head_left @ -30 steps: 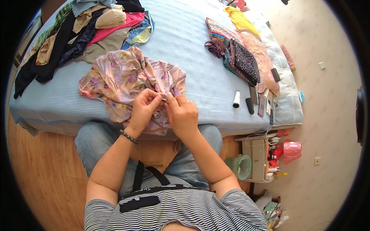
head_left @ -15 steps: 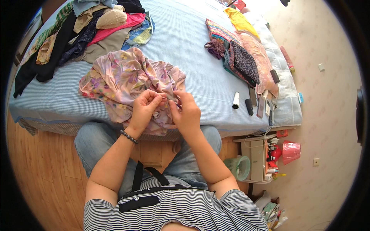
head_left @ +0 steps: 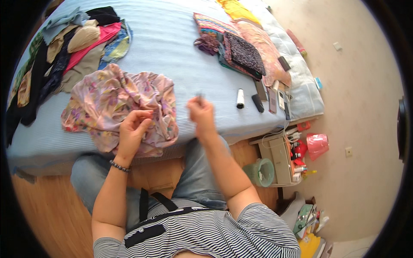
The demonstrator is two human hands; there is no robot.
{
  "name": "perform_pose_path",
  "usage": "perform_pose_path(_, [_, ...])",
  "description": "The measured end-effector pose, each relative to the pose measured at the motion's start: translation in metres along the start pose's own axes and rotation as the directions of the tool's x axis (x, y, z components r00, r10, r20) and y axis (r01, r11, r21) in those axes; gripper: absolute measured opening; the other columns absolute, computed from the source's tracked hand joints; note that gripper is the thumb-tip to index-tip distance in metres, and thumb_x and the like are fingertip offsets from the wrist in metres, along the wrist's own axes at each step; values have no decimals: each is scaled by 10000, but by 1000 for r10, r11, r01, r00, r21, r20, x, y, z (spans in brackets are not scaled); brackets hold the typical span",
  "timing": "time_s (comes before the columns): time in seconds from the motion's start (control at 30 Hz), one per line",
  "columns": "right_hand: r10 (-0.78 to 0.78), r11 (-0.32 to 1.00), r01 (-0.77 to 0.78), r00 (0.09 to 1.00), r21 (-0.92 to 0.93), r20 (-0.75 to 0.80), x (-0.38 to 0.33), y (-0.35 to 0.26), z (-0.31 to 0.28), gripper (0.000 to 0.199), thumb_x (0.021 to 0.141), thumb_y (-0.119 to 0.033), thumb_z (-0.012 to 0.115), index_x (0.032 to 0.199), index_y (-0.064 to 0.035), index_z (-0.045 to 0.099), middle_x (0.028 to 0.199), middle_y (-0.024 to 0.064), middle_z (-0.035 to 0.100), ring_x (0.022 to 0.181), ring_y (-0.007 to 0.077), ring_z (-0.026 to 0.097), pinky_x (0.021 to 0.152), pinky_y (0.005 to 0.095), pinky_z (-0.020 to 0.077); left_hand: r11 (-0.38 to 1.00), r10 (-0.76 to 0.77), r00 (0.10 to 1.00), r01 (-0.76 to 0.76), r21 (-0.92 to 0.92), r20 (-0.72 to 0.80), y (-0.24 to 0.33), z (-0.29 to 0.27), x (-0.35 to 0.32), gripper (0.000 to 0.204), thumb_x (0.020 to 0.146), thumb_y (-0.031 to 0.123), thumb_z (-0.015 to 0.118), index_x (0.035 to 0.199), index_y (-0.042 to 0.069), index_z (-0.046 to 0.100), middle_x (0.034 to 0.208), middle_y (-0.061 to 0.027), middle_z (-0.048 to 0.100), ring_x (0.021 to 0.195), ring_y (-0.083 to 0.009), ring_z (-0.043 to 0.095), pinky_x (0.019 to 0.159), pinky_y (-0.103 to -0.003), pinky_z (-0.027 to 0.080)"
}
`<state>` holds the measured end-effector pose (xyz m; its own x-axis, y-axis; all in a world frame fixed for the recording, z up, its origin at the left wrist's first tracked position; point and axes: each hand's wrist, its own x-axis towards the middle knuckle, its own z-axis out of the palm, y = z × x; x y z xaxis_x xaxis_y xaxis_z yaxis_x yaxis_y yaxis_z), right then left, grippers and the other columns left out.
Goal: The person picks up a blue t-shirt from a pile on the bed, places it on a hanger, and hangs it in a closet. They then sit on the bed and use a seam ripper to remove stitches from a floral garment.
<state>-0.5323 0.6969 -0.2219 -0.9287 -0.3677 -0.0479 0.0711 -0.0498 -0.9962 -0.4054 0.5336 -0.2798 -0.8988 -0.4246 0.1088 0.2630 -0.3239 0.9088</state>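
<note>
Pinching at the floral pink garment (head_left: 114, 105), my left hand (head_left: 133, 129) has its fingers curled narrow onto the crumpled cloth at the near edge of the bed (head_left: 172, 51). My right hand (head_left: 201, 114) is lifted just right of the garment, fingers closed on something thin, likely a needle, too blurred to be sure. I judge the cloth light, limp and slippery, best held at a bunched fold or hem. Beyond the right fingers lies bare blue bedspread up to a white thread spool (head_left: 240, 98); the bed's edge drops off just below both hands, above my knees.
</note>
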Motion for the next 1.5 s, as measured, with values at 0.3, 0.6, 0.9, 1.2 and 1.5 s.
perform_pose_path(0.3, [-429, 583, -175, 763, -793, -483, 88, 7, -315, 207, 760, -188, 621, 642, -18, 613, 488, 38, 502, 497, 145, 481, 522, 320, 392, 996, -80, 997, 80, 39, -7, 1, 1, 0, 137, 911, 131, 561, 1012, 46, 596, 974, -23, 639, 842, -71, 586, 694, -194, 463])
perform_pose_path(0.6, [-410, 586, -194, 767, -787, -494, 86, 11, -319, 243, 738, -250, 695, 656, -26, 646, 556, 41, 575, 518, 168, 528, 536, 323, 407, 996, -90, 995, 89, -9, -40, 8, -7, -1, 197, 938, 185, 520, 1022, 17, 581, 1000, -65, 628, 891, -118, 603, 763, -230, 492])
perform_pose_path(0.9, [-315, 681, 177, 947, -711, -67, 57, 10, -163, 151, 771, -59, 611, 916, -18, 603, 660, -21, 496, 576, 51, 418, 511, 221, 367, 991, 28, 991, -45, -124, -133, 25, -25, -5, 205, 947, 183, 494, 993, 2, 577, 979, -101, 629, 890, -165, 621, 773, -261, 512])
perform_pose_path(1.2, [-474, 130, 146, 878, -981, 68, 69, 61, -138, 342, 734, -84, 660, 1057, -6, 577, 1136, 184, 503, 1051, 321, 510, 870, 392, 432, 973, 133, 949, -180, -143, -287, 48, -59, -11, 188, 935, 166, 515, 934, 0, 604, 913, -96, 650, 802, -150, 631, 690, -240, 512])
perform_pose_path(1.5, [-362, 923, -87, 143, 376, 921, -127, -97, 58, 280, 813, -241, 657, 766, 33, 620, 647, 99, 548, 569, 249, 513, 521, 350, 371, 960, 189, 880, -259, -107, -435, 59, -83, -14, 167, 930, 157, 519, 898, 20, 609, 858, -76, 653, 718, -109, 608, 630, -208, 495])
